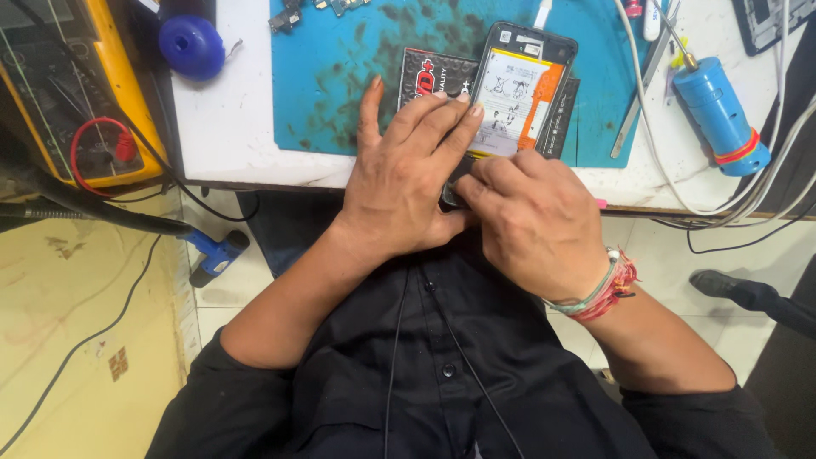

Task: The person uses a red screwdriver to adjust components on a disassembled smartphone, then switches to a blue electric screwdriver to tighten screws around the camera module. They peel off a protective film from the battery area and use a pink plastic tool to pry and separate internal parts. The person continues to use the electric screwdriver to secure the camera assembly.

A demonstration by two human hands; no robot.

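An opened smartphone (pixel 523 85) lies back-up on a blue work mat (pixel 340 76), its white and orange battery exposed. My left hand (pixel 404 174) rests flat over the phone's near left edge, fingers spread and fingertips touching the battery's side. My right hand (pixel 531 221) is curled at the phone's bottom end, fingers pinched against the frame there. A black battery package (pixel 425 72) sits under and to the left of the phone. What lies under my fingers is hidden.
A blue cylindrical tool (pixel 722 115) with white cables lies at right. A yellow meter (pixel 76 85) with a red lead stands at left, next to a blue round object (pixel 191 44). Small parts sit at the mat's far edge. A metal ruler (pixel 642 85) lies beside the mat.
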